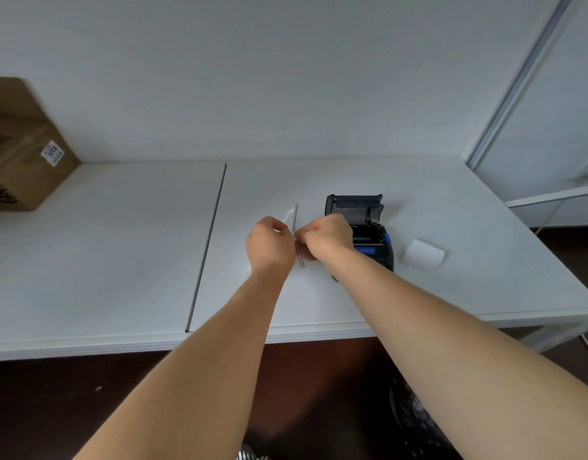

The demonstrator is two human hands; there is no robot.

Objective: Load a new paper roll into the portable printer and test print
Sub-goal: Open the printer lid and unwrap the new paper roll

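A black portable printer (369, 224) with blue trim sits on the white table (120, 260), its lid swung open at the back. A white paper roll (422, 254) lies on the table just right of it. Left of the printer, a clear plastic zip bag (295, 224) with a dark seal line is held up between both hands. My left hand (269, 244) pinches its left side and my right hand (329, 239) pinches its right side at the seal. What the bag holds is hidden behind my hands.
A brown cardboard box (23, 154) with a white label stands at the table's far left against the wall. A seam (208, 247) splits the two tabletops. A glass partition frame (518, 94) rises at the right. Dark floor lies below the front edge.
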